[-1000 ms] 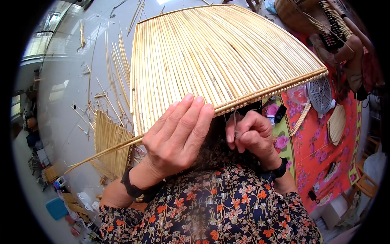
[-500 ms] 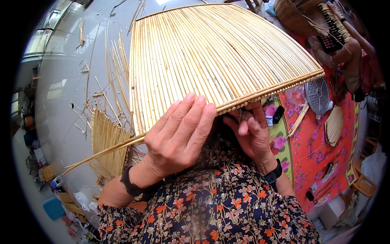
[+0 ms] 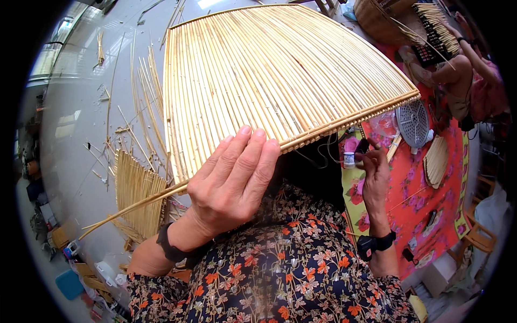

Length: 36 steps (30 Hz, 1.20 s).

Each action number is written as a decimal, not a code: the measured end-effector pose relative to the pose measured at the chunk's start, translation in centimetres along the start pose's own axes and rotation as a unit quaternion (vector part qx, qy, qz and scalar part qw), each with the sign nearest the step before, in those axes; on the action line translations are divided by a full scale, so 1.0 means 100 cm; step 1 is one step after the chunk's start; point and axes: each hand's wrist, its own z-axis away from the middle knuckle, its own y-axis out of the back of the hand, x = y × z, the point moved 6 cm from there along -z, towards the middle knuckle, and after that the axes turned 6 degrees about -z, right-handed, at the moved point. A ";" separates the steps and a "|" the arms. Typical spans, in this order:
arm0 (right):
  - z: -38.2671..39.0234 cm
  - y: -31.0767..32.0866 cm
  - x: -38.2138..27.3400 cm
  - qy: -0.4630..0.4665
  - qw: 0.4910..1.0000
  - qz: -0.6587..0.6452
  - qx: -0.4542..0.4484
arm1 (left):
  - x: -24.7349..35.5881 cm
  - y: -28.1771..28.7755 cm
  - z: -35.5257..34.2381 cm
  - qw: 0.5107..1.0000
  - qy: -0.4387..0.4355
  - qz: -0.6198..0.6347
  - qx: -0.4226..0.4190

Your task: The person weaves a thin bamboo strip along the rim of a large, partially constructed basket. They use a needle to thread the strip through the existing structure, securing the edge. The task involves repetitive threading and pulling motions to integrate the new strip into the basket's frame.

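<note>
The reed panel [image 3: 269, 81] stands tilted over the person's lap, a fan-shaped sheet of pale stalks bound along a lower edge strip that runs from low on the left up to the right. That strip is the panel's long axis here, and its bare end pokes out past the left hand toward the floor. The left hand [image 3: 229, 185] lies flat on the panel's lower edge, fingers [image 3: 245, 145] spread over the stalks and palm under the strip, so its grip holds the panel steady. The right hand [image 3: 372, 169] is right of the panel's lower corner, just below the strip's high end and apart from it; its grip is narrow, pinched on a small dark object [image 3: 362, 146] beside a small white spool [image 3: 349, 159]. The left hand is thus the nearer one to the panel. Left of the panel a smaller reed bundle [image 3: 134, 188] lies on the grey floor [image 3: 75, 134]; right of it spreads a red floral mat [image 3: 425, 210].
</note>
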 end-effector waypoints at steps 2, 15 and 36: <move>-0.002 -0.021 -0.052 0.126 0.990 0.028 -0.064 | 0.002 0.000 0.002 1.000 0.002 -0.003 -0.002; -0.002 -0.124 -0.086 -0.216 0.780 -0.509 -0.293 | -0.003 0.003 -0.004 1.000 0.006 -0.009 0.009; -0.041 -0.133 -0.130 0.098 0.934 -0.301 -0.169 | -0.042 0.039 -0.049 0.997 -0.010 -0.028 -0.068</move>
